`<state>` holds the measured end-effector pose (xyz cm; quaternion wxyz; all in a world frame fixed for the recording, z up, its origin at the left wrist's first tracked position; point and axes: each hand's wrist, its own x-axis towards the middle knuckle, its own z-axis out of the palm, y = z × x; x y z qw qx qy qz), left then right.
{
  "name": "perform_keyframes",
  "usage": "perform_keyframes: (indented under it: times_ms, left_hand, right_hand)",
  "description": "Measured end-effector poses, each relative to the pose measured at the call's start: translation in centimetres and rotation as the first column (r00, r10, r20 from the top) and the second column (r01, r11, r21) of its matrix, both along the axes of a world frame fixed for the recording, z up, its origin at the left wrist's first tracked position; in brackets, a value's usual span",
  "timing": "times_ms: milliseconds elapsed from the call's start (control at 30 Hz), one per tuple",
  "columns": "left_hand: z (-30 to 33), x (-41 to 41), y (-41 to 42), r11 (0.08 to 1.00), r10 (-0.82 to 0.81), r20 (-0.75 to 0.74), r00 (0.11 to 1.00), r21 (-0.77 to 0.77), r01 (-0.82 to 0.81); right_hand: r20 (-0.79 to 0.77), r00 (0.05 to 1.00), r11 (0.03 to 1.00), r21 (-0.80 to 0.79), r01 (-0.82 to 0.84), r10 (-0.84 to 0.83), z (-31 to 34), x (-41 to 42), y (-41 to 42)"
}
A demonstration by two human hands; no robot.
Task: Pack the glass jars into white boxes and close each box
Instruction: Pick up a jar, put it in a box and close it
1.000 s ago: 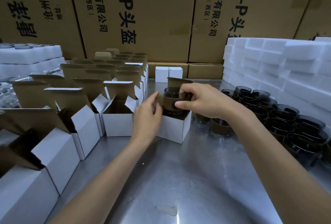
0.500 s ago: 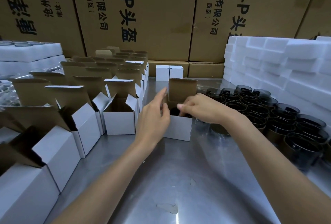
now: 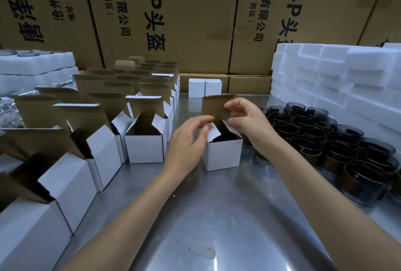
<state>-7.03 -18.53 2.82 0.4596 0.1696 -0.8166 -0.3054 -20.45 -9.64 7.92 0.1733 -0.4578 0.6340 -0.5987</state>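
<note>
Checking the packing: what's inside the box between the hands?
Something dark shows inside the box under its side flaps, probably a jar. The flaps and the left hand cover most of it.

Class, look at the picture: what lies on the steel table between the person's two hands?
In the head view, the open white box stands between the left hand and right hand, its tall lid flap upright and something dark inside.
</note>
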Motion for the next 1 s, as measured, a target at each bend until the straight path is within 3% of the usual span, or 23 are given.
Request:
perform_keyframes:
  times_ms: [133,267,500,667,833,933,1000]
  left_hand:
    - [0.1,0.0,-0.2,0.985,0.010,-0.024,1.000,0.174,-0.006]
    - [0.5,0.0,-0.5,0.937,-0.117,-0.018,0.993,0.331,0.116]
    - [1.1,-0.2,-0.3,0.967,-0.158,0.029,0.987,0.206,0.148]
    - [0.7,0.3,-0.6,0.946,-0.198,0.048,0.979,0.270,0.178]
    - [0.6,0.9,0.1,0.928,-0.287,0.037,0.957,0.259,0.268]
    - [-0.1,0.8,0.3,0.971,-0.200,0.082,0.976,0.152,0.186]
    - [-0.2,0.6,0.3,0.980,-0.152,0.025,0.988,0.137,0.147]
  right_hand:
    - [-0.272,0.962,0.962,0.257,0.098,-0.025,-0.9,-0.6,-0.3]
    - [-0.136,0.991,0.956,0.293,0.028,0.012,-1.4,-0.9,-0.2]
    - [-0.217,0.943,0.913,0.376,-0.157,0.252,0.1,-1.7,1.3]
    - [0.075,0.921,0.800,0.472,-0.370,0.382,1.6,-3.2,3.0]
    - [0.140,0.873,0.708,0.533,-0.463,0.466,2.0,-3.6,3.6]
    - [0.113,0.870,0.702,0.546,-0.458,0.480,1.9,-3.4,3.6]
    - [0.037,0.883,0.733,0.541,-0.412,0.468,1.8,-3.0,3.4]
